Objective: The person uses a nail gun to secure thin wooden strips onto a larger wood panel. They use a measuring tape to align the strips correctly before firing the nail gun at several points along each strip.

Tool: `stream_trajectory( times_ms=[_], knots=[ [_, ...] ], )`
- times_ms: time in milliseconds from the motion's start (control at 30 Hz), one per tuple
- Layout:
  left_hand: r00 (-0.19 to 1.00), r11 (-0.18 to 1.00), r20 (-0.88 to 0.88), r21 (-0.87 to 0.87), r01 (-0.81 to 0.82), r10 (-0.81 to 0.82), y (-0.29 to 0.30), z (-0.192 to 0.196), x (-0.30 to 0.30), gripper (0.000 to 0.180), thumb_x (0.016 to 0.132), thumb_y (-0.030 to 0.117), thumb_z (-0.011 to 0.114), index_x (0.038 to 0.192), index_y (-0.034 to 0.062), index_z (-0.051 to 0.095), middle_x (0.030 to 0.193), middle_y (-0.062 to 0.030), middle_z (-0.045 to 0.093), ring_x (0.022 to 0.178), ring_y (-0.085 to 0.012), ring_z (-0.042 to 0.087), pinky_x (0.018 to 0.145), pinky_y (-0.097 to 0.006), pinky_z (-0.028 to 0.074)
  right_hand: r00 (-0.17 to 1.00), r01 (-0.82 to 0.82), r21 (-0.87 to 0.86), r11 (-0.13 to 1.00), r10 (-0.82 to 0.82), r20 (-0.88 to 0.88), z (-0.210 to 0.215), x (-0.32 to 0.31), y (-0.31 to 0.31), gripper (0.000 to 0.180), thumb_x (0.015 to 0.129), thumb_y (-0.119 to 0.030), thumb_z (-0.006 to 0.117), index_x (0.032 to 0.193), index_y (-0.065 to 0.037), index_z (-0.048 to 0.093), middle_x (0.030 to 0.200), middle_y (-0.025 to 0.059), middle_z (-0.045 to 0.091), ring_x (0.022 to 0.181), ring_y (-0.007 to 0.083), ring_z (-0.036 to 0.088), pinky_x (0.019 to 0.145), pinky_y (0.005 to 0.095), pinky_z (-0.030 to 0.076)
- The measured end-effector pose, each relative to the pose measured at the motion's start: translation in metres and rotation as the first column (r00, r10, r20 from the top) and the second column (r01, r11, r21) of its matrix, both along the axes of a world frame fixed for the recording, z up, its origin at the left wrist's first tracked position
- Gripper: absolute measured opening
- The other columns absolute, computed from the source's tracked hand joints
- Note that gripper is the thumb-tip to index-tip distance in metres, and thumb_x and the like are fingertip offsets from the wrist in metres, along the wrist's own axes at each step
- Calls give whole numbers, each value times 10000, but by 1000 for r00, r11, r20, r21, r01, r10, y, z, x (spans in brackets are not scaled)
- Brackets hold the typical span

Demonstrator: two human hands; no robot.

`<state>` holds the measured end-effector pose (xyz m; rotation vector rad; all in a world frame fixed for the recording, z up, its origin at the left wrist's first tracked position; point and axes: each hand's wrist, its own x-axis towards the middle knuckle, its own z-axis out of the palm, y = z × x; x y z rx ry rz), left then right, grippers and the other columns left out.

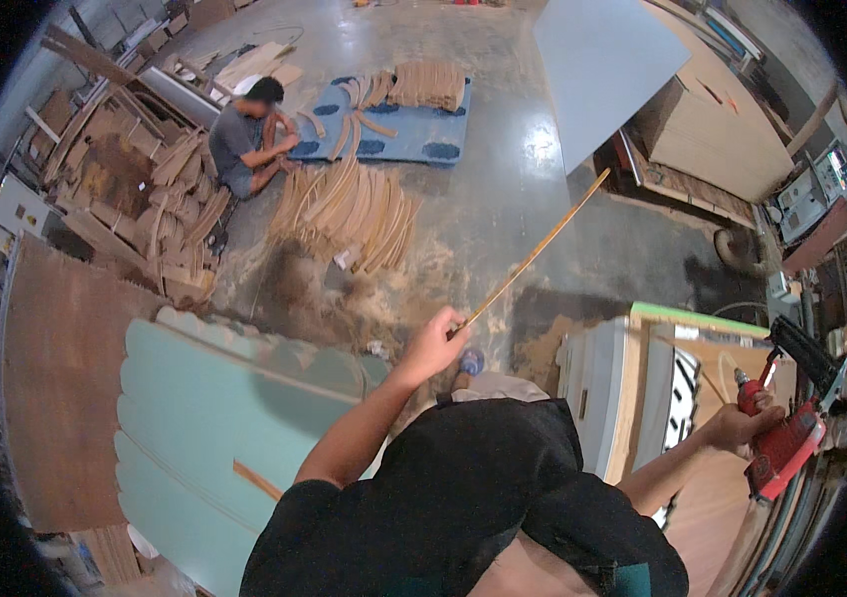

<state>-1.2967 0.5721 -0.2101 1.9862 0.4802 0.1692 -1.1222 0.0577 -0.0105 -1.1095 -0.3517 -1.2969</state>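
Note:
My left hand [433, 346] is closed around the near end of a long, thin yellow-brown strip [535, 251]. The strip slants up and away to the right, above the grey floor; whether it is wood or something else I cannot tell. Out at the right, my right hand [742, 423] grips a red cordless drill [789, 453]. Its silver chuck points up and leftward, and the block at its base faces right. Beneath the drill are light wooden panels [717, 507]. Some of the right hand's fingers are hidden behind the tool.
At left stands a stack of pale green, scallop-edged panels [204, 408]. Curved wooden pieces [359, 214] lie ahead on the floor. Beyond them a person [244, 139] sits by a blue mat [423, 134]. A large white sheet [607, 70] and a machine [816, 194] stand at right.

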Motion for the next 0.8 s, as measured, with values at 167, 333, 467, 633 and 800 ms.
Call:
stream_trajectory(
  times_ms=[167,333,467,633,800],
  knots=[
    [992,997,-111,-43,-63,58,58,24,100,320,997,282,822,1165,43,691,875,-153,769,792,-327,768,733,-426,583,989,-62,98,993,75,-130,33,134,115,333,1200,-232,558,918,-83,462,776,24,441,734,183,512,741,364,473],
    [984,986,136,104,-128,113,91,-25,210,267,1007,222,831,1138,19,718,949,-144,783,748,-201,729,723,-370,597,990,-103,111,988,112,-81,26,227,131,514,1198,-456,519,792,-142,485,737,-2,432,733,170,457,736,355,394],
    [959,1000,285,27,-6,-2,111,-56,335,217,995,118,850,1117,-4,718,1036,-102,759,739,-124,665,680,-299,570,979,-200,164,966,202,5,25,295,132,453,1159,-503,590,886,-142,612,727,-32,479,685,120,419,744,339,405],
    [927,924,242,-189,334,-285,114,-77,519,218,1038,75,801,1184,-14,665,1061,-80,737,762,-81,636,683,-262,545,994,104,416,903,-84,-66,34,335,149,376,1189,-482,570,934,-206,558,718,-34,471,662,123,432,796,365,449],
    [724,730,259,-91,677,-639,69,-19,739,195,1044,70,792,1173,1,662,1093,-99,754,820,-104,696,729,-295,577,965,259,544,798,-239,-108,45,354,162,481,1193,-505,550,850,-175,478,709,-49,358,635,126,392,740,350,444]
  ],
)
